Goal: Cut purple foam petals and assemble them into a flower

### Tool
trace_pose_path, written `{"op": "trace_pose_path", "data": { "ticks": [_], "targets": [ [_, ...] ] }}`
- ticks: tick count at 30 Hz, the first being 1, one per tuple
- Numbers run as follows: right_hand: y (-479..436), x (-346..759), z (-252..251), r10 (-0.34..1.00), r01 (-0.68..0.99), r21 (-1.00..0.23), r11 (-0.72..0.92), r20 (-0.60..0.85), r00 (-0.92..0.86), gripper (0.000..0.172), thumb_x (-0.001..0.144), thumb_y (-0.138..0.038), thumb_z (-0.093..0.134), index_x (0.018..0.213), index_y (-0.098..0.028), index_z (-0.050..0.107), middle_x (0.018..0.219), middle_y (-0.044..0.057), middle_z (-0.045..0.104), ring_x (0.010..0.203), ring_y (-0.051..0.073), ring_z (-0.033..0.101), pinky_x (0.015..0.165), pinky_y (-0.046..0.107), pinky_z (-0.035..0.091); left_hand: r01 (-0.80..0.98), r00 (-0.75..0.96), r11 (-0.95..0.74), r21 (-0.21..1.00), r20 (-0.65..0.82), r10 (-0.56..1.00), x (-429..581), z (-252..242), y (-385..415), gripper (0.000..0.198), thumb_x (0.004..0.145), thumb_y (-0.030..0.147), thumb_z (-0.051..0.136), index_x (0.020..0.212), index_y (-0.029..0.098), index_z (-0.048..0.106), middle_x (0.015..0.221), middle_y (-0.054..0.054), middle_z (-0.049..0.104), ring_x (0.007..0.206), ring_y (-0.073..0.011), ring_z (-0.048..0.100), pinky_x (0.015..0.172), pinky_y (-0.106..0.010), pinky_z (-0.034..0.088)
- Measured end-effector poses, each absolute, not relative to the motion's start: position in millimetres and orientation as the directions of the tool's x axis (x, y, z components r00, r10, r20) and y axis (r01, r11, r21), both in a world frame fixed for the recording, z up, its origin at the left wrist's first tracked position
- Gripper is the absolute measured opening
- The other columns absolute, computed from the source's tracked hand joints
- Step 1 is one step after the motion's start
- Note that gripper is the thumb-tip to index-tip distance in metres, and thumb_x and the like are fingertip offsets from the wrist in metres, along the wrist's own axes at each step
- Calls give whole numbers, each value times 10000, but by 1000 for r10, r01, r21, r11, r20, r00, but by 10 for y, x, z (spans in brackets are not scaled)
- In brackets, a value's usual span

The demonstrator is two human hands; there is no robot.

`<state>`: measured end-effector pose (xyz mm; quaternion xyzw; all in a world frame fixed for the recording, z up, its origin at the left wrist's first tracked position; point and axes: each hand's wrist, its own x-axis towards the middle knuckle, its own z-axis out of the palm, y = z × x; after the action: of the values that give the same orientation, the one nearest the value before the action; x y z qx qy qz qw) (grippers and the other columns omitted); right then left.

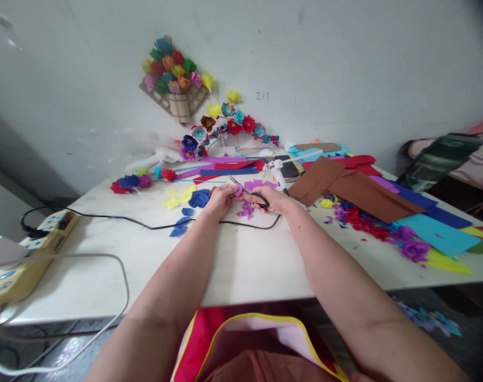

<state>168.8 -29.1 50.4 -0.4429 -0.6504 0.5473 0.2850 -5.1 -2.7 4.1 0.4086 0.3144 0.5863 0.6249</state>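
My left hand [223,199] pinches a small purple paper piece [239,190] above the middle of the white table. My right hand [270,197] is closed around the black handles of a pair of scissors [261,201], whose blades point up and left beside the purple piece. Whether the blades touch the paper I cannot tell. Beneath and behind my right hand lie purple paper scraps [246,210]. Left of my left hand are blue paper petals [199,198] and yellow paper pieces [186,194]. A white glue gun [278,173] stands just behind my right hand.
A black cord [118,217] crosses the table from a power strip [52,239] at left. Brown paper sheets [377,195] and coloured scraps [364,225] cover the right side. Paper flowers [233,126] stand at the back; a flower basket [180,107] hangs on the wall.
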Motion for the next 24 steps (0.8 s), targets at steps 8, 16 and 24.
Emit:
{"op": "trace_pose_path", "data": {
  "ticks": [8,16,24],
  "targets": [
    [-212,1668,412,891,236,-972,13,-96,-444,317,776,-240,727,662,-176,439,398,-72,460,295,45,364,278,148,281,-479,94,-14,878,67,993,-38,79,-47,155,569,158,763,640,114,633,626,-19,634,603,-129,616,615,-251,520],
    [-140,1805,348,873,253,-965,77,-57,-484,344,765,-341,722,660,-177,439,444,-62,478,321,43,403,284,150,226,-465,-40,-138,874,135,990,-66,56,-22,240,585,239,800,659,116,607,656,-32,643,692,-170,683,744,-309,553],
    [-130,1969,350,827,273,-954,124,-53,-560,306,748,-380,715,709,-161,506,511,-38,525,360,56,456,301,163,256,-435,-156,-254,864,206,966,-95,72,0,316,593,347,828,678,125,620,623,-13,608,643,-142,663,687,-269,548]
  ]
}}
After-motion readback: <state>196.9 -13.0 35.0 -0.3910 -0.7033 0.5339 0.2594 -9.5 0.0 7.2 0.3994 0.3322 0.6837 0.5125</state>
